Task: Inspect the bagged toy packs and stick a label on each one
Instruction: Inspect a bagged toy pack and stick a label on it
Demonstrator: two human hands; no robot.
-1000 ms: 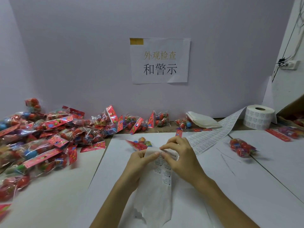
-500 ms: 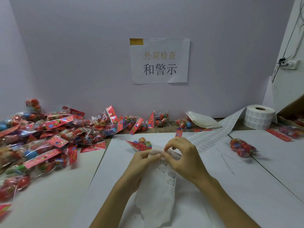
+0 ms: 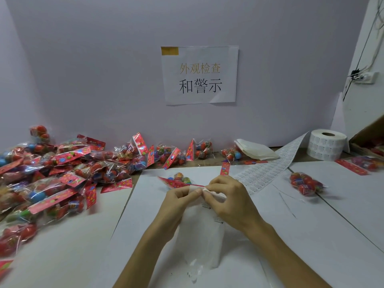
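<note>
White backing strip is pinched at far end between fingertips of left hand and right hand; long axis is run toward body. Toy pack is laid on table just beyond fingertips, nearer left hand, red header set crosswise.

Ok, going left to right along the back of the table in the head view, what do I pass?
A heap of toy packs → stack of white sheets → label roll → cardboard box at the right edge.
</note>
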